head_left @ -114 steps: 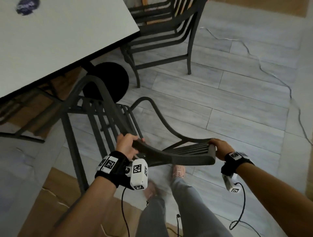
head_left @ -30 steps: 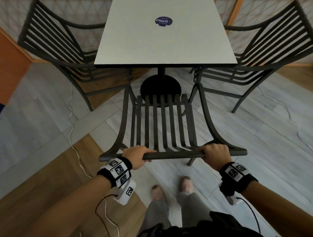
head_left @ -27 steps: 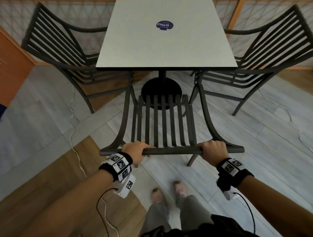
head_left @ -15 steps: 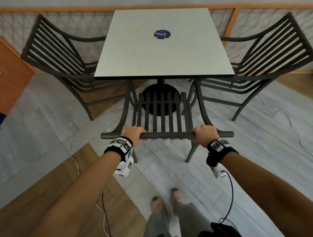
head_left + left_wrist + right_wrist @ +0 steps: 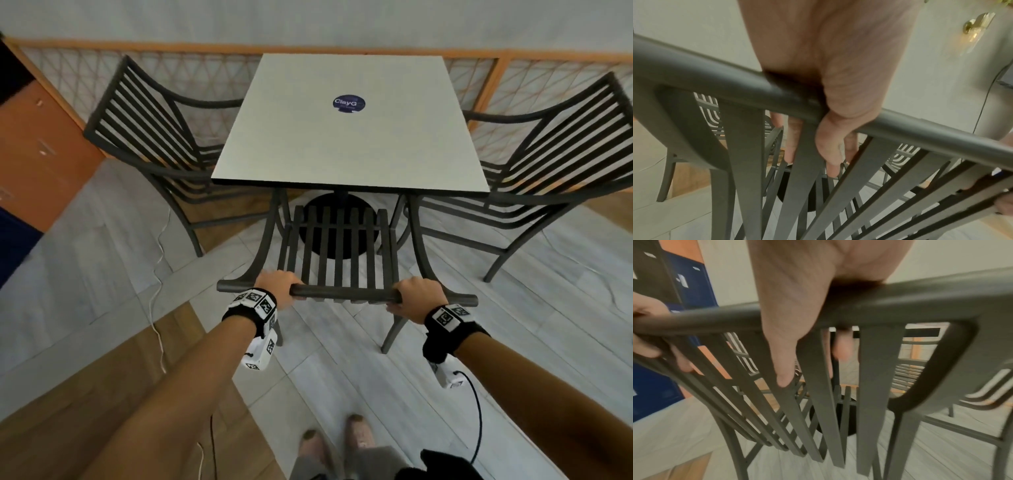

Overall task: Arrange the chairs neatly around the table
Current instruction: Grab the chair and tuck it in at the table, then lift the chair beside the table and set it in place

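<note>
A dark slatted metal chair stands in front of me, its seat partly under the near edge of the square white table. My left hand grips the chair's top rail on the left, fingers curled over it. My right hand grips the same rail on the right, thumb down a back slat. Two matching chairs flank the table, one on the left and one on the right.
The table stands on a round black base, seen through the seat slats. A white cable trails over the floor at the left. A lattice railing and wall run behind the table. My feet are below.
The chair has slid forward toward the table, its seat now reaching under the near edge. Both hands have kept their grip on the top rail. Earlier it was carried at an angle beside the table.
</note>
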Available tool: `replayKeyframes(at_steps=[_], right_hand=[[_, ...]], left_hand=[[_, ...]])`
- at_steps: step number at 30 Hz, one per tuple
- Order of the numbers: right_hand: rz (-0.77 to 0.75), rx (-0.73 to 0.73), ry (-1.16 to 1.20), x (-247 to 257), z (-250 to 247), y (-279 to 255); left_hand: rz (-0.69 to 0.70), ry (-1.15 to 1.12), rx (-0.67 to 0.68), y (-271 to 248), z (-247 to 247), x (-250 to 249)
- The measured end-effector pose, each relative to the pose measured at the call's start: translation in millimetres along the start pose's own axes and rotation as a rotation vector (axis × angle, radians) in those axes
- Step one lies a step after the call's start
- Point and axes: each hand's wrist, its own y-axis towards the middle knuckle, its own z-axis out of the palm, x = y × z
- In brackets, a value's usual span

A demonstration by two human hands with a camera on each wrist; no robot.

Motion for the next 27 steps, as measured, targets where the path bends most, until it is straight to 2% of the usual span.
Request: replayKeyframes(at_steps=[6,12,15,19,23,27], right_hand=[[-0.162,0.009,0.206,21.7,-28.8,1.4],[-0.49,0.053,0.348,111.3,-65.4,41.3],[-0.581,0.051,0.342,169.6,-88.8,85.5],[-0.572,0.004,0.392,249.4,-116.1,155.7],[-0.511,0.05,0.369,328.6,-134.3,216.4],[-0.473,0.096,0.381,397.7,-150.7,275.5]], left_hand=[[0.012,-0.284,0.021,-18.4,-13.3,25.8],[0.054,-0.425,-0.057,-40.9,-22.4,93.2],[0.023,-0.523,-0.135,-51.2,-30.4,153.4],[-0.063,-0.613,-0.172,-61.4,-45.1,261.9],[-0.166,-0.613,-0.185,-55.9,-89.3,372.4],[-0.248,-0.686,-0.301,-19.9,-140.3,452.5]])
